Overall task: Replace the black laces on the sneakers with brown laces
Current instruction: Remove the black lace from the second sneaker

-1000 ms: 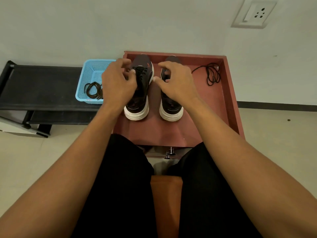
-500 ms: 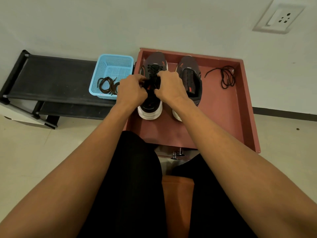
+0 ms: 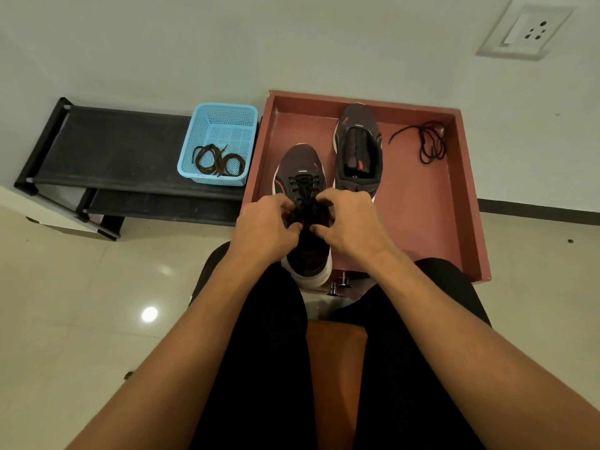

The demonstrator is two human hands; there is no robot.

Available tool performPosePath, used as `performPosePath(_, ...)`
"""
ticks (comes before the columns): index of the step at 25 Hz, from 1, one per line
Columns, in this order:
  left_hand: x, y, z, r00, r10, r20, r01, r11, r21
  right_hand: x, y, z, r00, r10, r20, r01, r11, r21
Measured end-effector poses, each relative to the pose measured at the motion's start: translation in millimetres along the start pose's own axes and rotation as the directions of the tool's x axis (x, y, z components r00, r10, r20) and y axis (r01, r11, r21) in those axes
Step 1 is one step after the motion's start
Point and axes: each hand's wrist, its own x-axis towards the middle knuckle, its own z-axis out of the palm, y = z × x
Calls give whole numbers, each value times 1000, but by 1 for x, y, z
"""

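Pale wall and glossy tiled floor framing red tray [image 3: 454,228]. Laced sneaker [image 3: 302,165] sitting at tray's 7 o'clock, unlaced sneaker [image 3: 357,141] lying at 12 o'clock, loose black lace [image 3: 429,142] at 2 o'clock. Left hand [image 3: 263,232] and right hand [image 3: 352,227] arching over laced sneaker, forearms converging, fingers curling inward, both pinching its black laces [image 3: 303,185] near tongue. Brown laces [image 3: 217,161] lying in blue basket [image 3: 224,109] at tray's 9 o'clock, on black shelf [image 3: 113,147].
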Motion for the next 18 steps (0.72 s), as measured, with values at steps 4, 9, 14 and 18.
performPosePath(4, 0, 13, -1, 999, -10, -44, 9, 999, -35, -3, 0, 2, 998, 39, -55, -39, 999, 14)
performPosePath(9, 7, 19, 7, 977, -96, -193, 66, 985, -157, -4, 0, -1, 995, 21, -93, -23, 999, -22)
performPosePath(14, 13, 17, 12, 960, -82, -268, 38, 985, -166, -8, -4, -5, 991, -37, -127, 32, 999, -43)
performPosePath(18, 21, 3, 14, 972, -77, -222, 12, 959, -282, -10, -3, -9, 991, -48, -125, 44, 998, -39)
